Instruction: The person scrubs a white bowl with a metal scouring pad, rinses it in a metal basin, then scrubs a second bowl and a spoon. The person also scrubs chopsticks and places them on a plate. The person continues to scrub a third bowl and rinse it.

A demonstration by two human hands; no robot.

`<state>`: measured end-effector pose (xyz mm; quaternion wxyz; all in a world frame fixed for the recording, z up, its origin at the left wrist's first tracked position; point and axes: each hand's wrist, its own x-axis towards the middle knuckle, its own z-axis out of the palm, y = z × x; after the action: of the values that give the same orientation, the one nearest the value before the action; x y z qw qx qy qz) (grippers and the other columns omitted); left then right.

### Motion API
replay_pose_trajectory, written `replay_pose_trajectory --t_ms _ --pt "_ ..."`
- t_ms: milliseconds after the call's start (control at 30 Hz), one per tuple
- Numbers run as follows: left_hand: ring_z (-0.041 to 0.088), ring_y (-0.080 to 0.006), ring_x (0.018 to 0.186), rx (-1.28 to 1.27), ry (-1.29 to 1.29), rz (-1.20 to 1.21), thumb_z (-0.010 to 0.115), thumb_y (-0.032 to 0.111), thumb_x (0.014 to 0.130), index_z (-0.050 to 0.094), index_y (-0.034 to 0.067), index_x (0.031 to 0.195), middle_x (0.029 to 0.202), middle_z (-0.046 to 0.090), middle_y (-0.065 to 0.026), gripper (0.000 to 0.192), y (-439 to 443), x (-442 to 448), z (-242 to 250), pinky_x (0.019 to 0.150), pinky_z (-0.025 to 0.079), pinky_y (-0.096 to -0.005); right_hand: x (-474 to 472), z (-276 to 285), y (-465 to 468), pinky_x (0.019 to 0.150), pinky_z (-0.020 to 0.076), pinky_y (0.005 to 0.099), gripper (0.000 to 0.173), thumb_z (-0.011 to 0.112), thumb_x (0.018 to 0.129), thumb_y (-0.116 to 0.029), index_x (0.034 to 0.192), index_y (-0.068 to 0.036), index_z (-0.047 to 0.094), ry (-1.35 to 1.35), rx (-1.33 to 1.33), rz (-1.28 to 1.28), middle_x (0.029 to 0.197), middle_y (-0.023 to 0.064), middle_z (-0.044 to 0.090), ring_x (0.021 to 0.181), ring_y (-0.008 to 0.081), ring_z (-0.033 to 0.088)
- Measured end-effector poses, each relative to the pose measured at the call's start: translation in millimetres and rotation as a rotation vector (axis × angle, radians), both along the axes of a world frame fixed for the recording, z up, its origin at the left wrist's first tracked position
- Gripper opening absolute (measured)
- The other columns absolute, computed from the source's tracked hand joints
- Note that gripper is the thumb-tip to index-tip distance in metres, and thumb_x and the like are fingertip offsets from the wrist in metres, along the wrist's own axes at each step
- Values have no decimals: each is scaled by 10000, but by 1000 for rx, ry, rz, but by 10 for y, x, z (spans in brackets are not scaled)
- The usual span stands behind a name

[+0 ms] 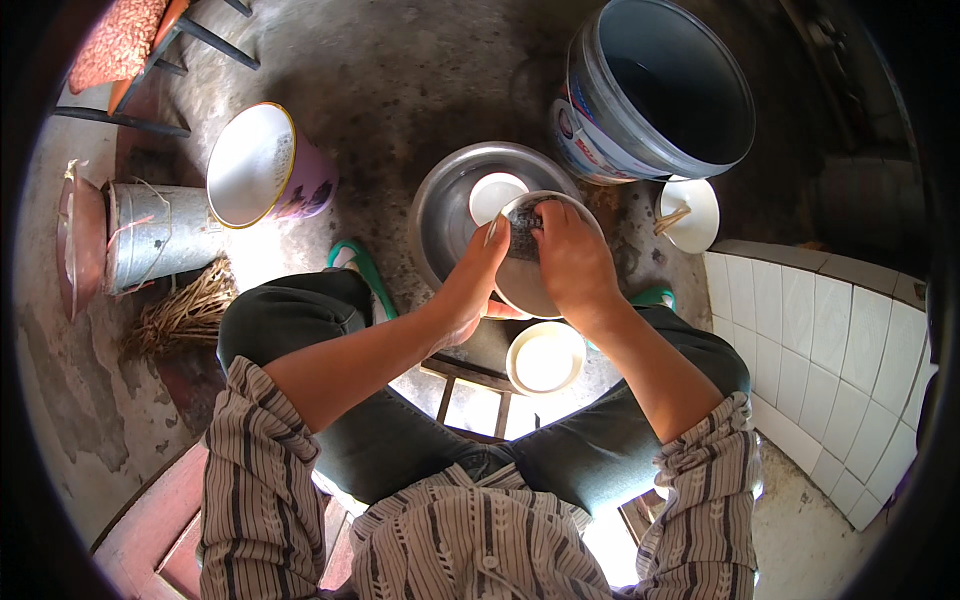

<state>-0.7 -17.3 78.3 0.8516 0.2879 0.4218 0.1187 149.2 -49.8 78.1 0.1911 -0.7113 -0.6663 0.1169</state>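
My left hand point(469, 277) grips the near left rim of a round metal bowl point(529, 277), tilted above a wide metal basin point(442, 180). Inside that bowl, my right hand point(574, 251) presses a dark scouring pad point(523, 229) against the surface; its fingertips are partly hidden. In the basin lies a small white bowl point(495, 193), partly covered by the held one. A pale bowl point(546, 358) stands on the floor between my legs, brightly lit.
A large plastic bucket point(600, 142) with dark contents stands beyond the basin. Right of it are a white bowl point(701, 217) and a tiled ledge point(817, 322). A purple bucket point(311, 180), a metal cylinder point(161, 236) and straw point(187, 311) are at the left.
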Motion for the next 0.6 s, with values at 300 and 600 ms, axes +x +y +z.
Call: replay_pose_trajectory --t_ms 300,600 --pt "465 -256 1217 17 -12 36 385 685 887 222 137 1427 1335 399 -109 786 18 -30 -30 897 496 -490 0 24 70 801 474 404 219 589 853 -101 1068 -61 596 661 -349 168 948 160 655 893 338 624" --pt "525 -252 1144 144 110 82 424 588 929 294 137 1400 1287 449 -126 665 35 -26 -7 797 554 -461 118 292 -22 832 430 387 224 631 784 -81 1007 -94 643 45 -502 415 911 94 649 921 247 612"
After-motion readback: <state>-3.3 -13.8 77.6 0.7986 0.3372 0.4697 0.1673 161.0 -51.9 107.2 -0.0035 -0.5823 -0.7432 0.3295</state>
